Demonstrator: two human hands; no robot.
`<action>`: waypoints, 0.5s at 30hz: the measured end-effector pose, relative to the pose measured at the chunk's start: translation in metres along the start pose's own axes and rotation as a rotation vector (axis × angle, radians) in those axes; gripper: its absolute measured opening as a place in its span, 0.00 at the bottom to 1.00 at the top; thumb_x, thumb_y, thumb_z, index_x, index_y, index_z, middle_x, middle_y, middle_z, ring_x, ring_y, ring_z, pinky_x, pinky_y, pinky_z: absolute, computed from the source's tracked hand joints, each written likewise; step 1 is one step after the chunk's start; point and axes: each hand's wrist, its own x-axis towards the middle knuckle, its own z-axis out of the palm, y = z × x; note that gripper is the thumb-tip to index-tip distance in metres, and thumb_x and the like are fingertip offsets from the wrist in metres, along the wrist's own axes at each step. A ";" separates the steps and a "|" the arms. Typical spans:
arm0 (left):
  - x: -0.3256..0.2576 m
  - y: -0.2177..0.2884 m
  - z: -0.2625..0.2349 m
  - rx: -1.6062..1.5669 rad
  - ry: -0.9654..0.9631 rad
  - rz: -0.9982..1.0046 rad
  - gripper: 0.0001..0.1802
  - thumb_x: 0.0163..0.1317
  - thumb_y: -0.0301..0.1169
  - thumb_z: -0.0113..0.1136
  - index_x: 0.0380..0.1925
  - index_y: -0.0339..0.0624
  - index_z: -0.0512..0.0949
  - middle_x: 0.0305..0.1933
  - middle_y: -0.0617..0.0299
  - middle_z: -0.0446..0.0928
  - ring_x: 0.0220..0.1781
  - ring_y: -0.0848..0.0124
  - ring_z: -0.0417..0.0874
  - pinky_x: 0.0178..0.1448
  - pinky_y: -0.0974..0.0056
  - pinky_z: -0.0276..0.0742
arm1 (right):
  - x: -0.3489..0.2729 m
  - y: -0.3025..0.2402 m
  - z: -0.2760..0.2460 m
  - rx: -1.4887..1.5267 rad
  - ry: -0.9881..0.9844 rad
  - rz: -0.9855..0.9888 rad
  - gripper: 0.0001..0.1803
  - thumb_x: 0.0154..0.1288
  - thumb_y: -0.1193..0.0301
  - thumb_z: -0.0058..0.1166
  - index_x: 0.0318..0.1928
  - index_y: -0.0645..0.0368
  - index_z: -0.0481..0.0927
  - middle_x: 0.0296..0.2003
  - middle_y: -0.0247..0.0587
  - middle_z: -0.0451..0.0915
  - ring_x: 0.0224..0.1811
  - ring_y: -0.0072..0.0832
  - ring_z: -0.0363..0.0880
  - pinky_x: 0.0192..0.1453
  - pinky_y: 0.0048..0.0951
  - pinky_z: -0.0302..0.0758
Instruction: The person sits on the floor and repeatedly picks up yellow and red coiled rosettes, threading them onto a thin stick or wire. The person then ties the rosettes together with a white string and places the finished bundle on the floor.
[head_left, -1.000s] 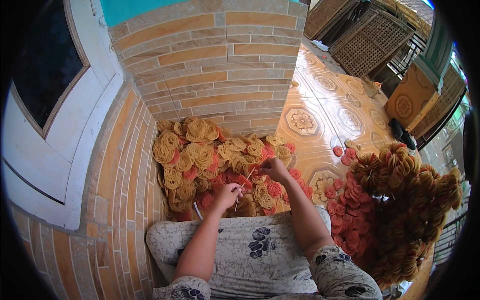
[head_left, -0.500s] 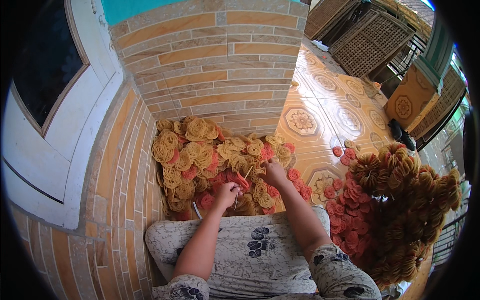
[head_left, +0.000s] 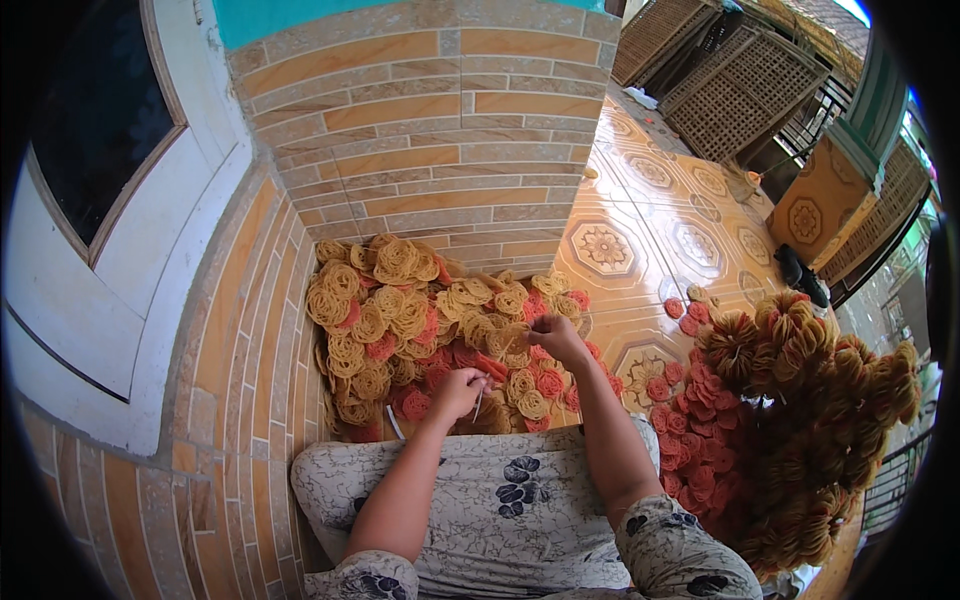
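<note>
My left hand point(head_left: 462, 388) is closed in a pinch on a small stack of red lacy coiled discs point(head_left: 490, 367). A thin pale strip point(head_left: 478, 405) hangs below its fingers. To the upper right, my right hand point(head_left: 557, 338) has its fingers closed at the edge of a yellow lacy coiled disc point(head_left: 512, 338). Part of the pale strip appears to run up beside this disc, but how they meet is too small to tell. Both hands are above a heap of yellow discs point(head_left: 395, 260) mixed with red ones, in front of my patterned lap.
Red discs point(head_left: 695, 435) lie piled on the tiled floor point(head_left: 650, 215) at my right. Beside them stand large bunches of strung yellow and red discs point(head_left: 830, 420). A brick-patterned wall point(head_left: 420, 140) closes the far side; a white door point(head_left: 130, 300) is at left.
My right hand has moved slightly right and up, with a yellow disc now visible at its fingers. My left hand stays in nearly the same place, still pinching the red discs.
</note>
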 end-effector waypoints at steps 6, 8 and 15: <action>-0.002 0.004 0.000 -0.041 0.002 0.009 0.12 0.68 0.30 0.52 0.43 0.33 0.79 0.33 0.63 0.83 0.34 0.78 0.79 0.40 0.70 0.73 | -0.004 -0.013 0.003 -0.005 0.029 0.001 0.12 0.56 0.71 0.65 0.35 0.64 0.78 0.29 0.32 0.79 0.32 0.19 0.76 0.39 0.22 0.71; -0.002 0.004 0.001 -0.071 -0.013 -0.017 0.12 0.69 0.30 0.52 0.43 0.34 0.79 0.33 0.63 0.82 0.34 0.78 0.79 0.39 0.70 0.73 | -0.005 -0.013 0.004 -0.028 0.044 -0.040 0.12 0.57 0.71 0.65 0.35 0.64 0.78 0.29 0.32 0.79 0.32 0.19 0.75 0.39 0.22 0.71; -0.002 0.005 0.003 -0.135 -0.022 -0.054 0.11 0.68 0.31 0.52 0.41 0.36 0.80 0.33 0.63 0.83 0.34 0.78 0.80 0.41 0.70 0.74 | -0.007 -0.017 0.005 -0.013 0.027 -0.044 0.11 0.57 0.71 0.65 0.36 0.63 0.78 0.29 0.31 0.79 0.33 0.18 0.75 0.39 0.22 0.71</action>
